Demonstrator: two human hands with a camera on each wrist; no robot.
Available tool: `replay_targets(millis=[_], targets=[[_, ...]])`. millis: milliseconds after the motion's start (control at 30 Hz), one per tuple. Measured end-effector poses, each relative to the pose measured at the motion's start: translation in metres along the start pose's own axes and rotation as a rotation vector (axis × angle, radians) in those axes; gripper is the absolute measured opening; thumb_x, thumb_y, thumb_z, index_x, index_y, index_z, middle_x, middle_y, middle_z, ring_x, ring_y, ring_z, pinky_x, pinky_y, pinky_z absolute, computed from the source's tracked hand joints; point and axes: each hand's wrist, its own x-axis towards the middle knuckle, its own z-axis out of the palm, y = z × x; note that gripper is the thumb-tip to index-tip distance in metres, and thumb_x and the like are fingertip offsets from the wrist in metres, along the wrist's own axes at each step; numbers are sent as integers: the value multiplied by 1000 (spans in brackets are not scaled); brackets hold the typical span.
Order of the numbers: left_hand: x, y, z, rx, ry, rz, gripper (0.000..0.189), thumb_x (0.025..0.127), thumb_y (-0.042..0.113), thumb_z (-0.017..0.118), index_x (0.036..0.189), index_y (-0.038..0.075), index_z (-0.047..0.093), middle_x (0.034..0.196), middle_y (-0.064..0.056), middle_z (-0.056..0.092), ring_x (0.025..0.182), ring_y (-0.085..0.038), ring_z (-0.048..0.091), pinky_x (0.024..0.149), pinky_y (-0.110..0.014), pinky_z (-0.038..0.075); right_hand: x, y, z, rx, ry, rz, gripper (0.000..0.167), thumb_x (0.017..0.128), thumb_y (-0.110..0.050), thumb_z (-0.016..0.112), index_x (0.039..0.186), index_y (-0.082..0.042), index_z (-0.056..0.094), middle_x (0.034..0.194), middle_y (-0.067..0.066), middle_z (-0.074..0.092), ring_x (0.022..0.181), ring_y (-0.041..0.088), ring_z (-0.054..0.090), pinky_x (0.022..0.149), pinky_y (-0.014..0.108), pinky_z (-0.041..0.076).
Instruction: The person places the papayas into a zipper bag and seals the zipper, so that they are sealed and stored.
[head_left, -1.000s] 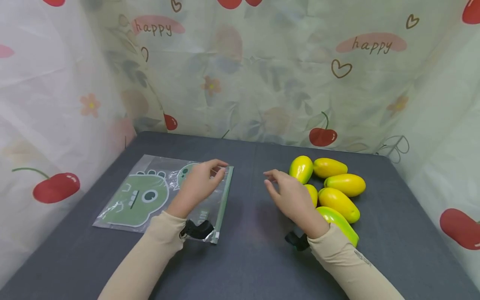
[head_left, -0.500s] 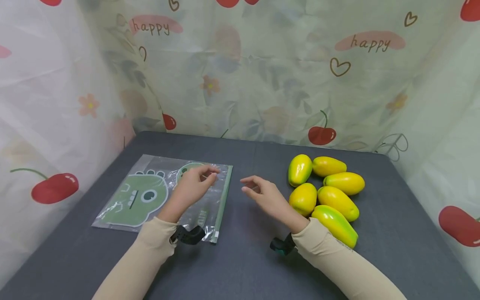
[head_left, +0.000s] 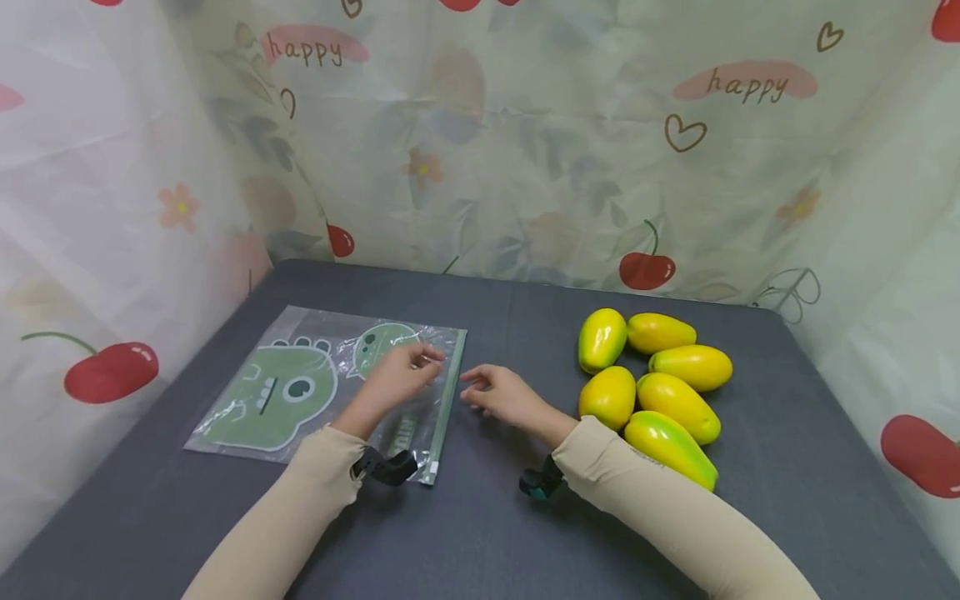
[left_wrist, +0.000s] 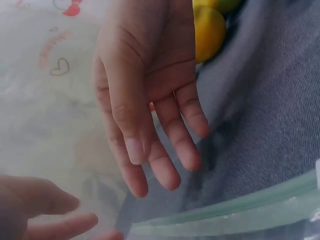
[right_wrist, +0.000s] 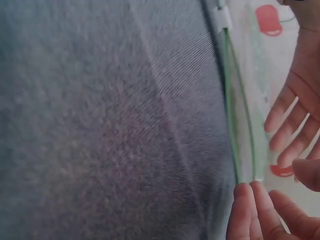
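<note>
A clear zip bag (head_left: 300, 454) printed with green dinosaur faces lies flat at the left of the table. Its green zip edge (head_left: 450, 383) faces right, with a white slider (right_wrist: 223, 17) on it. Over the bag's right part hovers my left hand (head_left: 393, 383), fingers loosely bent and holding nothing. My right hand (head_left: 513, 402) is just right of the zip edge, also holding nothing, its fingertips pointing at the bag. In the right wrist view, two green strips of the zip edge stand slightly apart, and the right fingertips (right_wrist: 242, 192) overlap their end.
Several yellow-green fruits (head_left: 678, 407), shaped like mangoes or papayas, lie in a cluster to the right, beside my right forearm. The dark grey table (head_left: 480, 533) is enclosed by printed curtains (head_left: 495, 192) at the back and sides.
My right hand has moved left, from beside the fruits to near the bag's zip edge. My left hand has shifted a little and come slightly lower in view. Bag and fruits stay put.
</note>
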Motion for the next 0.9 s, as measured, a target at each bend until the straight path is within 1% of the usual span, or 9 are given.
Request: replay_targets(millis=[67, 133, 200, 267, 333, 433, 567, 667, 900], targets=[[2, -4, 2, -20, -28, -17, 30, 89, 13, 60, 115, 1, 65, 98, -17, 71, 72, -16, 63, 62, -24, 51, 6, 1, 3, 2, -15, 28, 36, 93, -13, 60, 127, -2, 59, 102, 10, 71, 82, 18, 66, 68, 29, 56], [5, -8, 4, -39, -53, -44, 30, 87, 10, 61, 115, 0, 65, 97, -16, 70, 69, -15, 61, 60, -23, 51, 11, 3, 6, -4, -28, 45, 36, 92, -11, 60, 126, -1, 59, 96, 9, 71, 77, 15, 65, 65, 28, 56], [7, -11, 6, -60, -74, -87, 30, 85, 9, 62, 114, 1, 65, 98, -15, 69, 70, -15, 61, 60, -23, 52, 15, 4, 8, -18, -40, 48, 36, 91, -10, 61, 125, 0, 59, 89, 8, 69, 72, 12, 63, 62, 26, 54], [9, -15, 9, -75, -83, -115, 30, 84, 8, 63, 113, 1, 65, 96, -14, 68, 72, -15, 61, 62, -24, 53, 18, 5, 9, -29, -44, 45, 37, 90, -9, 61, 125, 0, 59, 82, 7, 67, 66, 12, 60, 58, 25, 52], [11, -18, 11, -89, -92, -129, 30, 83, 7, 64, 113, 0, 65, 95, -13, 68, 72, -14, 60, 62, -24, 54, 21, 5, 10, -36, -43, 42, 37, 89, -7, 61, 125, 0, 58, 77, 6, 66, 63, 11, 58, 55, 24, 50], [13, -21, 12, -97, -104, -130, 31, 82, 6, 66, 112, -1, 64, 91, -12, 68, 70, -13, 58, 61, -23, 53, 25, 7, 11, -47, -31, 50, 37, 88, -7, 63, 125, -2, 58, 72, 4, 63, 59, 11, 56, 53, 22, 48], [16, -23, 14, -83, -119, -128, 32, 80, 7, 68, 111, -1, 64, 87, -10, 68, 67, -12, 57, 59, -22, 51, 29, 9, 12, -51, -23, 54, 40, 87, -8, 67, 125, -4, 56, 68, 2, 60, 57, 11, 54, 52, 22, 47], [18, -23, 15, -64, -129, -135, 32, 79, 8, 70, 110, 0, 65, 84, -8, 68, 65, -11, 57, 58, -21, 50, 30, 9, 12, -49, -25, 50, 44, 85, -9, 71, 125, -4, 55, 67, 1, 60, 56, 10, 54, 52, 21, 46], [19, -20, 14, -8, -156, -136, 33, 80, 12, 72, 109, 0, 64, 78, -4, 63, 64, -10, 55, 57, -21, 50, 29, 7, 14, -114, -27, 28, 53, 79, -12, 77, 125, -7, 53, 67, -2, 61, 56, 9, 53, 53, 20, 42]])
